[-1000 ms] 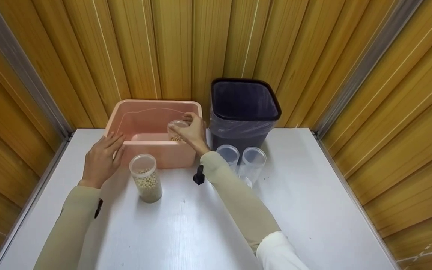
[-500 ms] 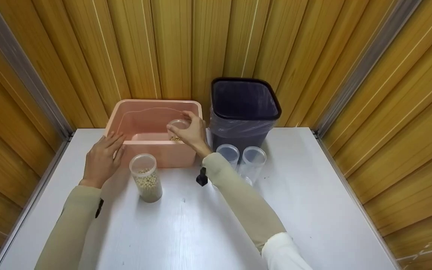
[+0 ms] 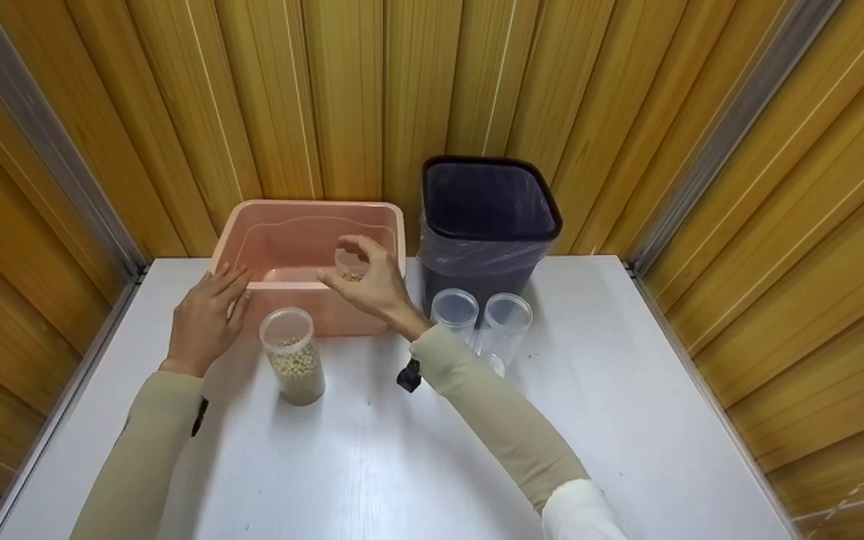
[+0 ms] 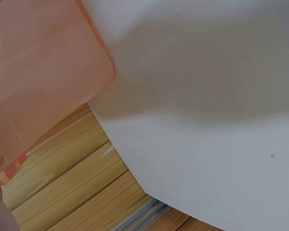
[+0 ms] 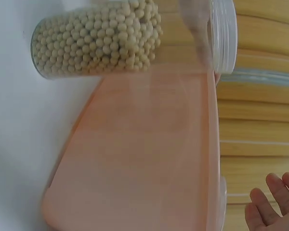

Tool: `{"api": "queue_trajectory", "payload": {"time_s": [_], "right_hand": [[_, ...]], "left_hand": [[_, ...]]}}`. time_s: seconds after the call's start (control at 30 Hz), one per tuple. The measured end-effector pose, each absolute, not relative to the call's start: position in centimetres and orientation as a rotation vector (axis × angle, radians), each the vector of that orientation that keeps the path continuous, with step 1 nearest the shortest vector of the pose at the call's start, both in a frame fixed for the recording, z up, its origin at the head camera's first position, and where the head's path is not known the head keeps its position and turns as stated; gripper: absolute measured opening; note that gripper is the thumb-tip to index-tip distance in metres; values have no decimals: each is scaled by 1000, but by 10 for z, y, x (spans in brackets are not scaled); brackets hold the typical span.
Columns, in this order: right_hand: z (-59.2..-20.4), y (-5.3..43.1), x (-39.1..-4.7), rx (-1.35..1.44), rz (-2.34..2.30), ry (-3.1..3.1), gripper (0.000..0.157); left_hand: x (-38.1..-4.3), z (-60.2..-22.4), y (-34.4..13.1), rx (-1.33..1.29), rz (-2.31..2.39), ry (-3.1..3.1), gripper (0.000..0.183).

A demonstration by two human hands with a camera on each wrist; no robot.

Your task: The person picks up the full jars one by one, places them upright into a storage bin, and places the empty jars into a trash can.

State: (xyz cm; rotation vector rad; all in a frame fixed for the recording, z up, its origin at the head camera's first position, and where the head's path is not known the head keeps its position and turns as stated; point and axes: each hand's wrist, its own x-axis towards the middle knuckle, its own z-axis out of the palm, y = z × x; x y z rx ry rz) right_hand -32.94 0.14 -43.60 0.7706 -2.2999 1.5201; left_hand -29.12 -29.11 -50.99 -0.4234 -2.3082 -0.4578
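Note:
A clear plastic jar with some beans in its bottom stands inside the pink basin, near its front right. My right hand is just in front of that jar, thumb and fingers spread apart, above the basin's front rim. In the right wrist view the fingers are loosely extended with nothing between them. My left hand rests on the basin's front left corner, fingers over the rim. On the table before the basin stands a taller clear jar about half full of pale round beans.
Right of the basin is a dark bin lined with a clear bag. Two clear jars stand in front of it, partly behind my right forearm. Wood-patterned walls enclose the white table.
My right hand has let go of the jar in the basin and drawn back toward the front, its thumb and fingers spreading. The left hand has stayed in place.

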Motion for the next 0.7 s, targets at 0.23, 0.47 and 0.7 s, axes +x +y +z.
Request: {"api": "queue_trajectory", "payload": {"time_s": [0.23, 0.47, 0.7], "right_hand": [[-442, -6, -308, 862, 1499, -2329, 64], [-460, -15, -293, 966, 1558, -2316, 64], [-479, -28, -281, 1048, 1542, -2389, 77]], "left_hand": [[-291, -508, -291, -424, -457, -2305, 41], [-292, -507, -290, -421, -470, -2299, 41], [-291, -508, -289, -410, -478, -2302, 39]]}}
